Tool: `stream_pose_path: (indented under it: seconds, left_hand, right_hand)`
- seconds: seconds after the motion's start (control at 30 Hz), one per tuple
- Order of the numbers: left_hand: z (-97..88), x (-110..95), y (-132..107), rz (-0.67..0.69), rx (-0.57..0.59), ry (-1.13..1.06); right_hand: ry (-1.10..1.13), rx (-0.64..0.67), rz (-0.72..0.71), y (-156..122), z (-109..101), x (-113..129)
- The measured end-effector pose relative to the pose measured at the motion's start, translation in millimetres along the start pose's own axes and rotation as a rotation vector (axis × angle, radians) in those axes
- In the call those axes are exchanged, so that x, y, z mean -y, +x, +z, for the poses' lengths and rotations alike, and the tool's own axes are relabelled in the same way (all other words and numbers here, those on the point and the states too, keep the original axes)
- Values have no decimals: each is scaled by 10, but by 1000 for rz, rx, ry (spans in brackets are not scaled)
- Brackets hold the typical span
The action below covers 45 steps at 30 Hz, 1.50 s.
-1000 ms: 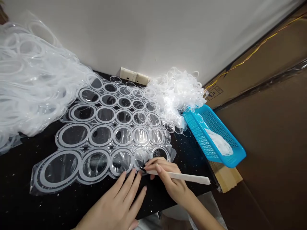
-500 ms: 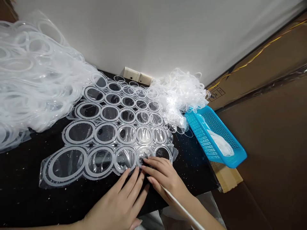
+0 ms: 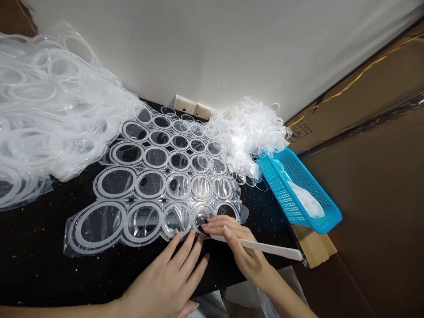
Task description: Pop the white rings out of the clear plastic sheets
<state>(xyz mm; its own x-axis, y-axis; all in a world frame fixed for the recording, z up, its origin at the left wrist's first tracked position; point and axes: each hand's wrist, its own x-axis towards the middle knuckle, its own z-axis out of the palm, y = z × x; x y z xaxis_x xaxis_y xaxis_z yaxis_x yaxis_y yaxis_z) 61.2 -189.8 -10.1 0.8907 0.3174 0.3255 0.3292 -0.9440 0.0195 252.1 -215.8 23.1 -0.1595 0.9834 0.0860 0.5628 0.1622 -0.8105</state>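
A pale wall above a crowded black table

Behind everything rises the wall (image 3: 205, 48), with brown cardboard (image 3: 371, 190) leaning in on the right, and before it lies the table (image 3: 39, 269), flecked with white specks. A great heap of translucent ring sheets (image 3: 59, 110) takes up the left side. Next to it, flat in the middle of the table, lies one clear sheet (image 3: 167, 179) marked with rows of pale rings. A smaller tangle of clear offcuts (image 3: 248, 132) sits past its far right corner, touching a blue basket (image 3: 276, 190) that holds a white bundle (image 3: 308, 201).

The person's left hand (image 3: 162, 276) lies palm down with fingers spread, tips on the sheet's near edge, gripping nothing. The right hand (image 3: 240, 243) holds a slim white tool (image 3: 274, 249) between thumb and fingers, fingertips at the nearest row's fourth ring from the left; the tool's working end is hidden there. Small cream sockets (image 3: 194, 107) stand at the wall's foot.
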Motion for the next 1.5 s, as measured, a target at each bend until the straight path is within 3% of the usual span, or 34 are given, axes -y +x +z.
stream_pose_path:
  seconds: [0.2, 0.4, 0.57, 0.77, 1.07, 1.37, 1.5]
  left_hand:
    - [-7, 1, 3, -4, 0, -12]
    - [-4, 3, 20, -9, -20, -37]
    - [4, 8, 10, -10, -3, -37]
    - [-8, 41, -25, 16, -23, -31]
    - [9, 28, -25, -40, -27, -27]
    - [-15, 13, -26, -38, -7, -12]
    - [-13, 25, -12, -36, 5, -40]
  right_hand:
    - [-131, 0, -68, -1, 7, 7]
    - [-544, -2, -381, -38, 111, -30]
    - [-589, 8, -473, 51, 62, -76]
    - [-368, 143, -311, 120, -68, 70]
    - [-191, 223, -39, 62, -126, 123]
    - [-273, 152, -100, 40, -93, 81]
    - [-367, 88, -243, 29, -35, 19]
